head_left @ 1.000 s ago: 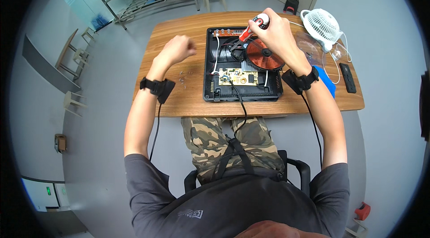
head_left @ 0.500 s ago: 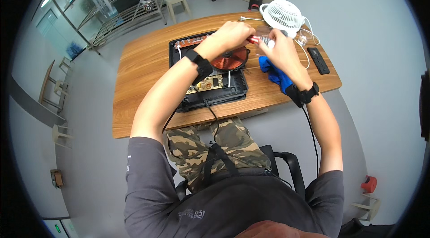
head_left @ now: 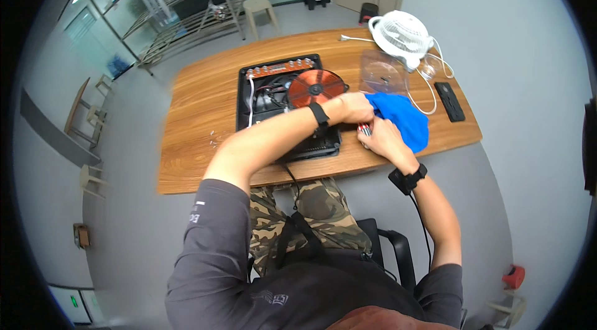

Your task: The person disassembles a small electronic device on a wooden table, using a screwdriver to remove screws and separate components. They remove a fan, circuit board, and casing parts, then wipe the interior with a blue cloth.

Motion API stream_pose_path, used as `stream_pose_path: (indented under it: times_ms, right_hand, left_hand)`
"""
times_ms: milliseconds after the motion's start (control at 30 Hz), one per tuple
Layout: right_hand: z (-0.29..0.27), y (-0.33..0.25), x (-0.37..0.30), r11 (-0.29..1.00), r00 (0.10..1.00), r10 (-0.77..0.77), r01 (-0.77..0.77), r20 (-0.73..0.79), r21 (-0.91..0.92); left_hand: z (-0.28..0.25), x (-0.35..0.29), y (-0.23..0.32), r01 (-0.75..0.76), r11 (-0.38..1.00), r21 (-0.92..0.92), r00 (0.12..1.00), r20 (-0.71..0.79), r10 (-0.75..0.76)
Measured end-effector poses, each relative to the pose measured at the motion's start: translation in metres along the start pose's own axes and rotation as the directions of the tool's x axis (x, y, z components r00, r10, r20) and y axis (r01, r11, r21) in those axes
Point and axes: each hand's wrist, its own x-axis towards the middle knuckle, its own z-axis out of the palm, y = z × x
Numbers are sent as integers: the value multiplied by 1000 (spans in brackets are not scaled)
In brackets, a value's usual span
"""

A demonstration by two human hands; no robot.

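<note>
Head view shows the right hand (head_left: 385, 137) curled around a red-and-white screwdriver (head_left: 364, 128) at the right side of an opened induction cooker (head_left: 262, 107). Only a short stretch of the handle shows between the fingers; its shaft and tip cannot be made out. The left hand (head_left: 357, 107) meets the right one from above, fingers bent downward, their ends hidden, so whether they pinch anything cannot be told. A rumpled blue cloth (head_left: 405, 120) lies just beyond both hands, its near edge partly covered by them.

The cooker sits on the wooden table (head_left: 198, 99), its black casing exposed. A round copper coil (head_left: 302, 90) with a dark hub rests over the right part, and an orange control board (head_left: 277, 69) runs along the far edge. The left forearm (head_left: 273, 137) crosses the near part of the casing and hides much of its interior. Small screws (head_left: 214, 138) lie left of it, too tiny to tell apart.
</note>
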Motion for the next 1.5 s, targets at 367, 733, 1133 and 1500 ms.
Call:
stream_pose_path:
  times_ms: [367, 733, 1133, 1500]
  right_hand:
    - [17, -9, 4, 997, 997, -66, 67, 27, -40]
    - [-16, -30, 23, 969, 994, 14, 13, 106, -249]
    - [28, -166, 68, 759, 762, -624, 644, 176, -96]
    - [92, -195, 111, 660, 576, -659, 752, 483, 3]
  left_hand:
    - [-15, -28, -4, 177, 973, -146, 978, -80, -190]
    - [-73, -212, -28, 563, 755, -337, 818, 98, -566]
    - [5, -302, 4, 739, 522, -427, 652, 256, -714]
    - [27, -310, -1, 676, 469, -567, 711, 337, -617]
